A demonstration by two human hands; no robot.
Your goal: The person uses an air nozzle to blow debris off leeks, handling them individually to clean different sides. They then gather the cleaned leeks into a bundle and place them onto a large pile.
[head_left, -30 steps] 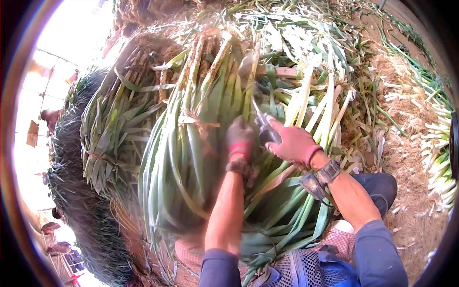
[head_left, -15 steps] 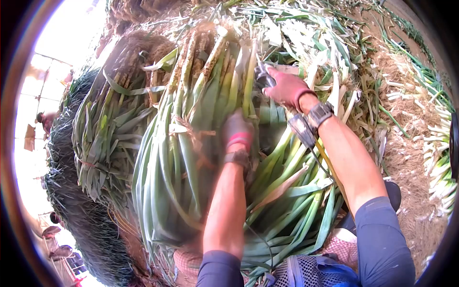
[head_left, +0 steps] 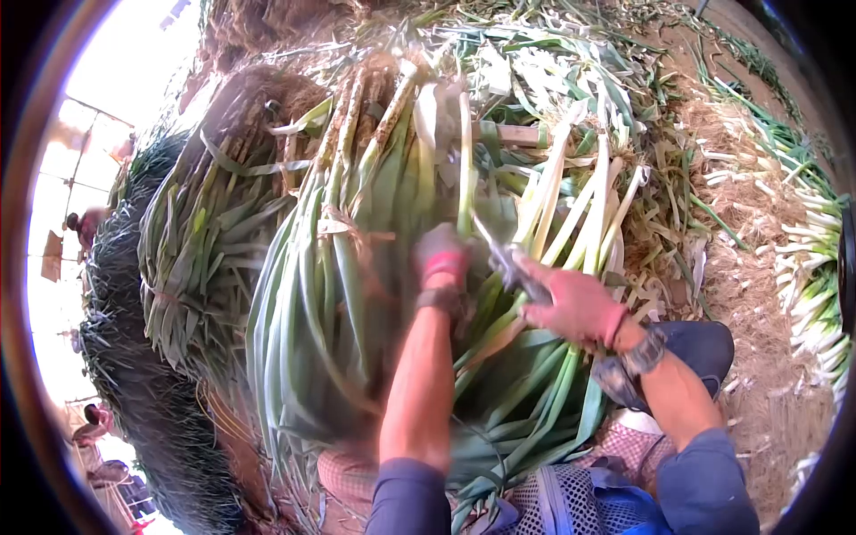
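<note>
My left hand [head_left: 441,252], in a dark and pink glove, is closed around a green onion stalk [head_left: 466,169] whose pale end points up. My right hand [head_left: 571,299], in a pink glove, grips a dark-handled knife [head_left: 513,267]; its thin blade points up and left, close to the held stalk. Left of my left hand lies a large bundle of green onions [head_left: 303,294] with brown-specked stems, loosely tied. Under and beside my right hand spreads a heap of long green leaves [head_left: 535,392] with white stems [head_left: 580,205] above.
Another tied bundle [head_left: 196,241] lies further left, beside a long dark green stack [head_left: 152,383]. Cut leaves [head_left: 535,53] pile up at the top. Roots [head_left: 758,357] and a row of white-stemmed onions [head_left: 811,303] lie right. People [head_left: 94,423] show at the far left.
My right hand has moved down and slightly right with the knife, from the stalk's upper end to beside my left hand. My left hand has hardly moved.
</note>
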